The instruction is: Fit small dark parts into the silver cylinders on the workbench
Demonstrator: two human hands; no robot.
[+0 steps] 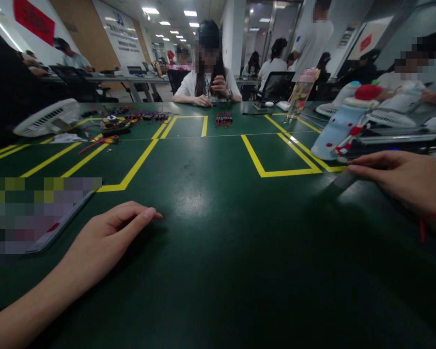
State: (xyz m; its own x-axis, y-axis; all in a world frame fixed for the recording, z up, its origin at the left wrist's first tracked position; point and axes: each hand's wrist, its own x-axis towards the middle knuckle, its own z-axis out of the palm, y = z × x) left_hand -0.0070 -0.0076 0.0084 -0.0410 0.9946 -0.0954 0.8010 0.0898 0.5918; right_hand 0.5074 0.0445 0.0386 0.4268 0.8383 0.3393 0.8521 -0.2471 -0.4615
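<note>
My left hand (111, 232) rests flat on the dark green table (210, 232), fingers loosely together and holding nothing, beside a blurred flat device (39, 218). My right hand (403, 182) lies on the table at the right with a red string on the wrist. Its fingertips touch a small pale flat piece (343, 179); whether it grips that piece I cannot tell. A light blue bottle with red dots (339, 131) lies tilted just beyond that hand.
Yellow tape lines (276, 170) mark boxes on the table. Red and black wire bundles (223, 118) and small parts (112, 127) lie farther back, with a white fan (47, 118) at left and a clear bottle (301, 94). A person (209, 72) sits opposite; others work behind.
</note>
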